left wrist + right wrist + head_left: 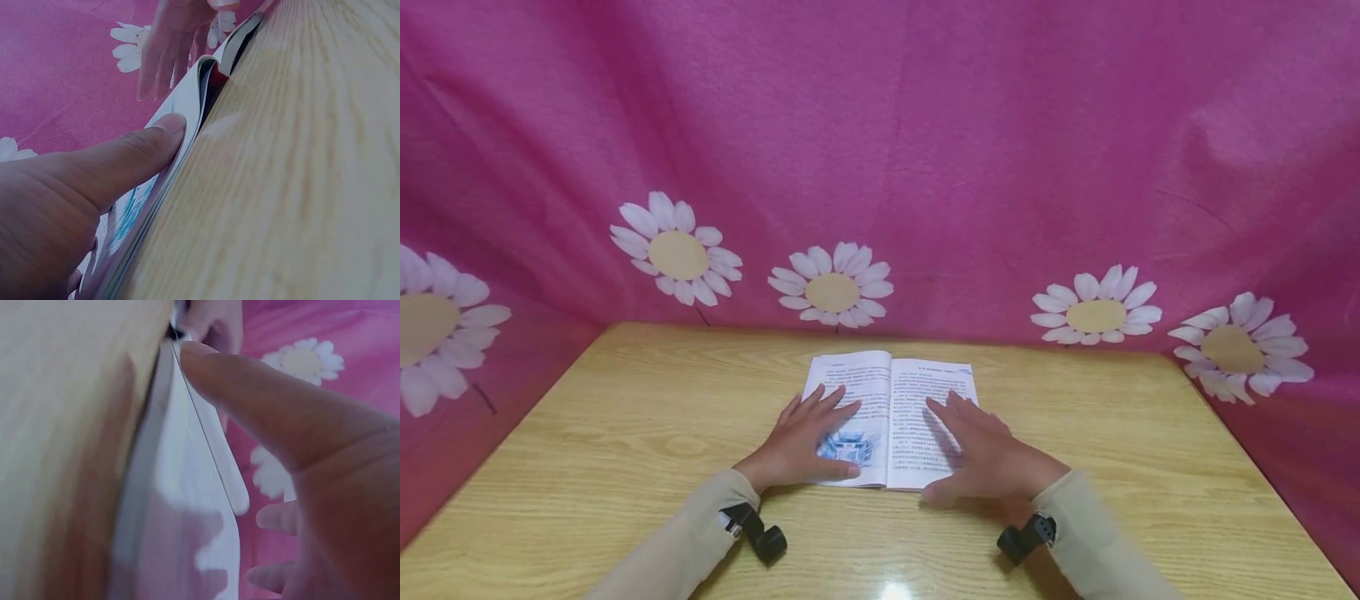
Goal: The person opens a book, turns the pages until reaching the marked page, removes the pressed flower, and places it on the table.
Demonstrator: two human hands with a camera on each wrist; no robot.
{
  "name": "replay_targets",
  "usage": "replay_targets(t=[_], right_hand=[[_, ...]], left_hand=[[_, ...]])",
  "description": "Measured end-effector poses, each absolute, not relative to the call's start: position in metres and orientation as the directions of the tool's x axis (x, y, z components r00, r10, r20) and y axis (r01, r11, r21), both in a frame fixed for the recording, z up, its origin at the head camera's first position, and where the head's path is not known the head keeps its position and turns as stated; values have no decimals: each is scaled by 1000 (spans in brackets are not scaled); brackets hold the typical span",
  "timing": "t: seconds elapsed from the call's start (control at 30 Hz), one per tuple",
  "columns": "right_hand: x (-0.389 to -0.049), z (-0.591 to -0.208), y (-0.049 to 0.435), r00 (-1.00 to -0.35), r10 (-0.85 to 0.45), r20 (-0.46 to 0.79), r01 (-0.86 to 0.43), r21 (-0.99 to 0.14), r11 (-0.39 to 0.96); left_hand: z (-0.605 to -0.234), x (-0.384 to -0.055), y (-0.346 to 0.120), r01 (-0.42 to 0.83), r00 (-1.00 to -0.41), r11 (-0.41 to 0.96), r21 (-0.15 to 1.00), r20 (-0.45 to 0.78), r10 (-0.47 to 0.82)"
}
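Note:
An open book (917, 425) lies on the wooden table, with printed text on both pages and a blue building picture low on its left page. My left hand (805, 437) rests on the left page, fingers spread; in the left wrist view its thumb (144, 147) presses on the page near the lower edge. Over the right page is my right hand (988, 454), its fingers spread and holding nothing. The right wrist view shows that hand (337, 481) above the page, its shadow falling on the paper.
The wooden table (647, 417) spreads around the book. A pink cloth (962, 167) with large white daisies hangs behind and at both sides. Each sleeve carries a small black wrist camera, one left (767, 542) and one right (1018, 542).

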State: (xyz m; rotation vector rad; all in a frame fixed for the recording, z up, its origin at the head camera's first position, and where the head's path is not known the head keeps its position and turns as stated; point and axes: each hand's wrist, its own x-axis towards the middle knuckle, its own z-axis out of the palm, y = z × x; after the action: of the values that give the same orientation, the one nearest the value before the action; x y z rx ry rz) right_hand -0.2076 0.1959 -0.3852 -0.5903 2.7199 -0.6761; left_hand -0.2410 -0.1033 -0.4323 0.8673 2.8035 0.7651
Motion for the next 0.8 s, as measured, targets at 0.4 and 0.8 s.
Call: replay_targets(t=[0.4, 0.8], right_hand=[[-215, -387, 220, -871, -430, -238, -274, -492, 827], [-213, -385, 219, -851, -443, -281, -232, -556, 798]], left_hand=[[-435, -241, -103, 488, -837, 723, 490, 28, 546], [-434, -241, -103, 483, -840, 718, 501, 34, 541]])
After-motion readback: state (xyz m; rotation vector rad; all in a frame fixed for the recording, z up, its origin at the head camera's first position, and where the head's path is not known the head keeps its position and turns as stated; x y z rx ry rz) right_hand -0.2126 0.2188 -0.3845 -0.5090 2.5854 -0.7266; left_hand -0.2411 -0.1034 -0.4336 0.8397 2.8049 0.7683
